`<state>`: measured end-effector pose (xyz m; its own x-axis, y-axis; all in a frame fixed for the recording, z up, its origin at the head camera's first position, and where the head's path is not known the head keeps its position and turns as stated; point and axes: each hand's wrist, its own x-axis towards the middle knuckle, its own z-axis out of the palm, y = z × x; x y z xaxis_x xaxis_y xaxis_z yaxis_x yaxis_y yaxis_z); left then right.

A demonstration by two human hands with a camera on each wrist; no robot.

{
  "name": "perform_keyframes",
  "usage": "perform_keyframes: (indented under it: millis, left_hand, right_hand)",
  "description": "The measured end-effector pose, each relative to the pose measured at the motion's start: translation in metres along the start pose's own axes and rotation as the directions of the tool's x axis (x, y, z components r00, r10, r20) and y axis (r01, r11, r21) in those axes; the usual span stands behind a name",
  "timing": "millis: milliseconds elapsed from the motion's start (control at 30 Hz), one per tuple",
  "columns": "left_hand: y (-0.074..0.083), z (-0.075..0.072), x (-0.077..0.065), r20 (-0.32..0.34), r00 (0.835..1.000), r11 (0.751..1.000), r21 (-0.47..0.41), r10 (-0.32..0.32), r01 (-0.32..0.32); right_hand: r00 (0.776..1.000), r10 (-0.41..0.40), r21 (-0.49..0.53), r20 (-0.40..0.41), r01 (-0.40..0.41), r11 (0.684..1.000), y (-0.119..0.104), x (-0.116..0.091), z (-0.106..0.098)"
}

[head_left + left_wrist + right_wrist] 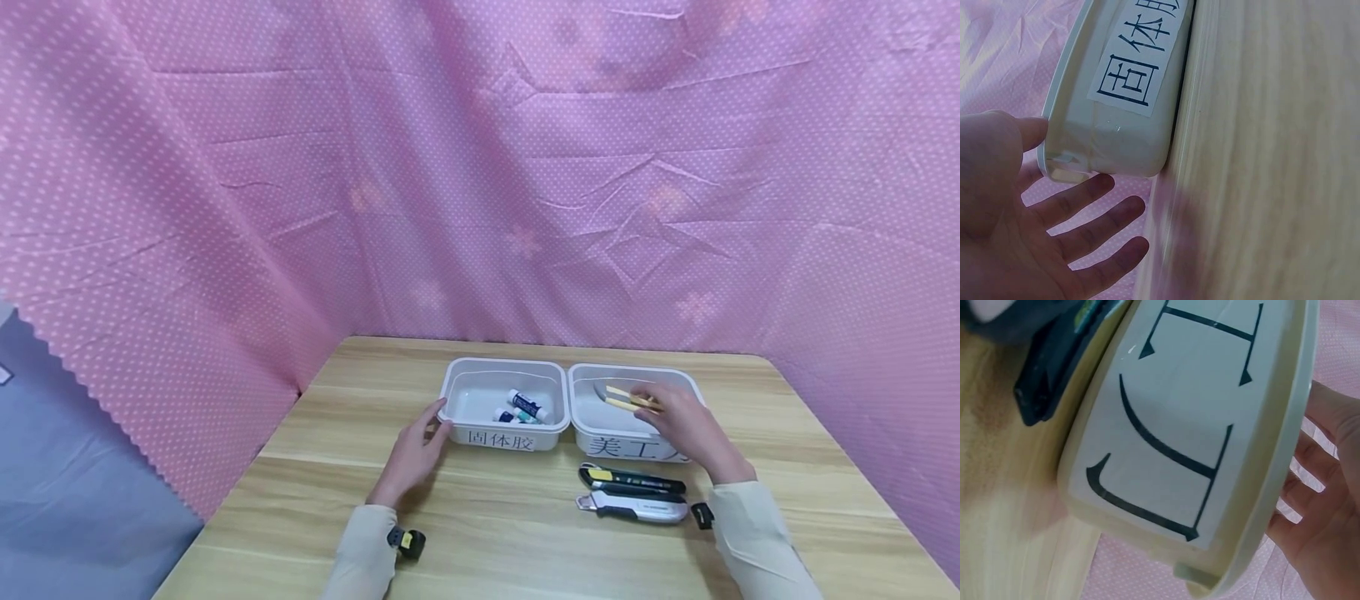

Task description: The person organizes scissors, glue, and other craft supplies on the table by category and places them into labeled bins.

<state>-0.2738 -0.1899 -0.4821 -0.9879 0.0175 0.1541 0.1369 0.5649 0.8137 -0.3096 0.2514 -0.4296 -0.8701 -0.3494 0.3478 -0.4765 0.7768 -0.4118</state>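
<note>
My right hand holds a yellow-and-grey utility knife over the right white bin, whose front carries a paper label. In the right wrist view the fingers of that hand show behind the bin's rim, and the held knife is hidden. At the front left corner of the left white bin, my left hand touches the rim with its thumb. Its other fingers spread loosely beside the bin. Several glue sticks lie inside the left bin.
In front of the right bin, a black-and-yellow utility knife and a white-and-black one lie side by side on the wooden table. The two bins stand next to each other. A pink dotted curtain hangs behind the table.
</note>
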Motion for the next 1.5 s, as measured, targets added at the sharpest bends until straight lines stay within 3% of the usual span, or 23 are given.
perform_keyframes:
  millis: [767, 1500]
  left_hand:
    - [-0.002, 0.002, 0.003, 0.003, 1.0, 1.0, -0.008, -0.011, 0.011]
    - [0.0, 0.001, 0.004, 0.009, 1.0, 1.0, -0.012, -0.019, 0.019]
  right_hand:
    - [1.0, 0.019, -0.027, 0.017, -0.019, 0.999, 0.011, -0.003, 0.007]
    - [0.999, 0.034, -0.052, 0.019, -0.033, 0.998, -0.001, -0.001, -0.004]
